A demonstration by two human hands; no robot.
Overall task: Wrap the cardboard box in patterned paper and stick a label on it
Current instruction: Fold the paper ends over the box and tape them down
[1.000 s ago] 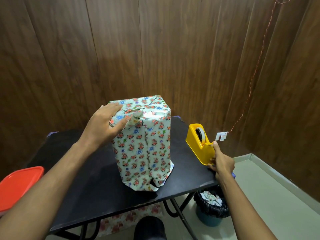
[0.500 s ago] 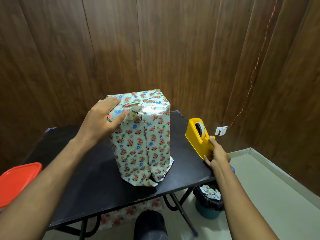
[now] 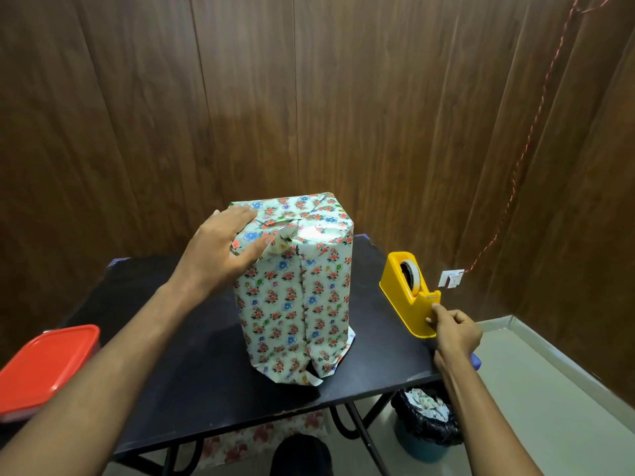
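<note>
The cardboard box stands upright in the middle of the black table, covered in white paper with red and blue flowers. Folded flaps meet on its top and a seam runs down its front. My left hand presses flat on the top left corner, fingers straight, with the thumb on a folded flap. My right hand has curled fingers, and its fingertips pinch the front end of the yellow tape dispenser just below the cutter. No tape strip can be made out. No label is in view.
A red-lidded container sits at the left edge. A bin lined with a black bag holds paper scraps under the table's right corner. Spare floral paper lies on the floor below. Wooden walls close in behind and to the right.
My right hand has drawn back from gripping the dispenser's end, so that only its fingertips are at the front. The left hand stays on the box top.
</note>
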